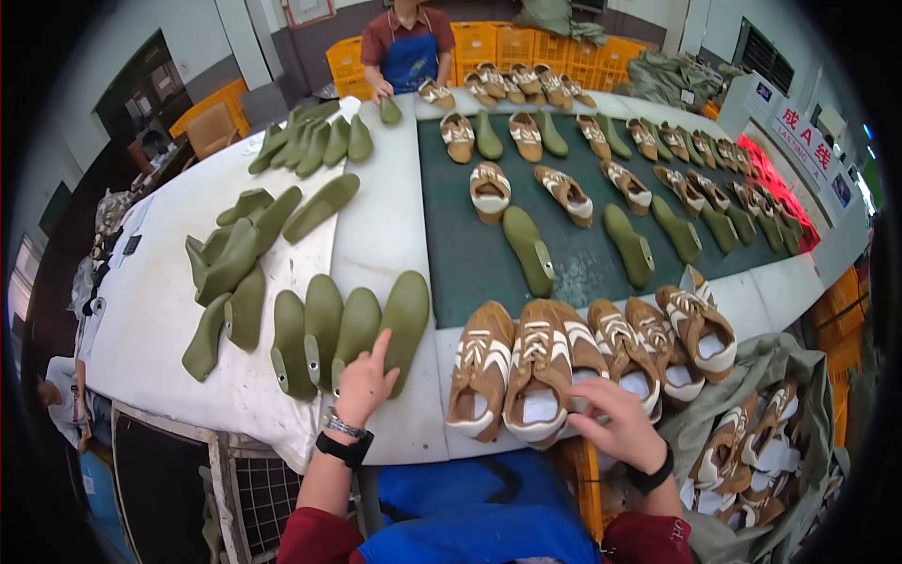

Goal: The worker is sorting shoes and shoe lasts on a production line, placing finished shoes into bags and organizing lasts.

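A green shoe last (402, 324) lies on the white table (160, 310) at the near edge, under the outstretched forefinger of the left hand (364, 383), whose other fingers are loosely curled and hold nothing. Just left of that hand lie three more green lasts (319, 334). To its right, the right hand (615, 423) rests with fingers closed on the heel of a tan-and-white sneaker (537, 371), one of a row of sneakers (648, 343). Beyond both hands, the dark green belt (470, 254) carries further shoes and lasts toward a person in a blue apron (410, 56).
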A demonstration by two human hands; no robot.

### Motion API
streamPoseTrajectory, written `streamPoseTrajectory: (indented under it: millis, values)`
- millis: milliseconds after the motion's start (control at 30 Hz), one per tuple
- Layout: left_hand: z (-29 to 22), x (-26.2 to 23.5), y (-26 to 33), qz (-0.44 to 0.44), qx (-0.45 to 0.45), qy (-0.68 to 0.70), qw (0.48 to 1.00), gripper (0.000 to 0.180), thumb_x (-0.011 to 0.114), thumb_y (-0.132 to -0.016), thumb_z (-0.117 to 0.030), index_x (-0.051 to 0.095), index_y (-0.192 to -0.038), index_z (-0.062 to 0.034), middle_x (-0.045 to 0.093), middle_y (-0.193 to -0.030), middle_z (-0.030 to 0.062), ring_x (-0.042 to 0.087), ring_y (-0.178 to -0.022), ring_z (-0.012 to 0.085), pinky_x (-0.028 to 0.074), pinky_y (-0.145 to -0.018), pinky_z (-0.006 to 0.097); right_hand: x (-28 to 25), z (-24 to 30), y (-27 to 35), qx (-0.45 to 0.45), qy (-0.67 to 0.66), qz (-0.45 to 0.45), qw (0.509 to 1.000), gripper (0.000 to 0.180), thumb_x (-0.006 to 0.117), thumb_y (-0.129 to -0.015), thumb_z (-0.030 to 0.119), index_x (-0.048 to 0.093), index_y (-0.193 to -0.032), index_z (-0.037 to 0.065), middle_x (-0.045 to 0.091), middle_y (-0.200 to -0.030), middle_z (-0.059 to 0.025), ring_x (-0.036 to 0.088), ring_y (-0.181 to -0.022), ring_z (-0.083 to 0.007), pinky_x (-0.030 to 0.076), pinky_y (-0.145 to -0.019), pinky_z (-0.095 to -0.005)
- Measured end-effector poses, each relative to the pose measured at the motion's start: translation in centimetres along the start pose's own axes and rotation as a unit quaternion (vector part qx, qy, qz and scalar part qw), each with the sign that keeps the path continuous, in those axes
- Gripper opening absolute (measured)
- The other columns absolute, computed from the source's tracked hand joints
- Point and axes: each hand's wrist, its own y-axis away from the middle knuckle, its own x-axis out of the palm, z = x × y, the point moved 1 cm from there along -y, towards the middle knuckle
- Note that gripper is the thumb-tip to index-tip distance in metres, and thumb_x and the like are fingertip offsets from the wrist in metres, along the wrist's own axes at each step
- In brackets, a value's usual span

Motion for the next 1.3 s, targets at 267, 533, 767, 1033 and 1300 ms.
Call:
streamPoseTrajectory:
  millis: [267, 533, 767, 1033, 1300]
  values:
    - [-0.8, 0.8, -0.5, -0.027, -0.020, -0.070, 0.997, 0.066, 0.066, -0.074, -0.029, 0.038, -0.131, -0.0117, 0.059, -0.066, 0.0137, 0.060, -0.056, 0.0310, 0.049, -0.050, 0.040, -11.2, -10.7, 12.2, 0.224, 0.031, -0.504, 0.834, 0.019, 0.053, -0.089, 0.013, 0.056, -0.103, 0.000, 0.058, -0.085, -0.0018, 0.052, -0.070, -0.0066, 0.042, -0.061, -0.0196]
    - [-1.3, 1.7, -0.7, -0.062, -0.011, -0.043, 0.997, 0.063, 0.064, -0.074, -0.026, 0.039, -0.130, -0.0103, 0.059, -0.062, 0.0138, 0.060, -0.053, 0.0308, 0.048, -0.048, 0.040, -6.5, -19.8, 25.1, 0.303, 0.379, -0.382, 0.787, 0.050, 0.058, -0.083, 0.012, 0.042, -0.130, 0.003, 0.055, -0.114, -0.0193, 0.055, -0.097, -0.0304, 0.043, -0.085, -0.0350]
    - [-0.9, 1.3, 0.1, -0.061, -0.026, -0.039, 0.997, 0.062, 0.063, -0.075, -0.025, 0.038, -0.129, -0.0093, 0.059, -0.061, 0.0140, 0.059, -0.053, 0.0311, 0.047, -0.047, 0.040, -7.3, -17.2, 21.3, 0.422, 0.359, -0.242, 0.797, 0.059, 0.058, -0.082, 0.017, 0.035, -0.133, -0.002, 0.043, -0.129, -0.0248, 0.042, -0.119, -0.0362, 0.034, -0.099, -0.0389]
    - [-3.5, 2.6, -5.9, 0.005, 0.022, -0.043, 0.999, 0.062, 0.061, -0.077, -0.027, 0.037, -0.131, -0.0083, 0.061, -0.065, 0.0147, 0.060, -0.056, 0.0320, 0.048, -0.051, 0.042, -6.4, -23.1, 23.5, 0.480, 0.372, -0.330, 0.723, 0.061, 0.057, -0.082, 0.022, 0.034, -0.136, 0.008, 0.055, -0.115, -0.0220, 0.055, -0.098, -0.0365, 0.041, -0.084, -0.0401]
    - [-6.5, 10.3, -21.2, 0.141, -0.076, -0.061, 0.985, 0.047, 0.047, -0.080, -0.013, 0.038, -0.125, -0.0015, 0.063, -0.094, 0.0241, 0.062, -0.087, 0.0368, 0.050, -0.076, 0.044, -5.9, -20.9, 21.2, 0.540, 0.318, -0.304, 0.718, 0.062, 0.059, -0.080, 0.026, 0.036, -0.136, 0.016, 0.062, -0.099, -0.0212, 0.060, -0.085, -0.0372, 0.044, -0.067, -0.0425]
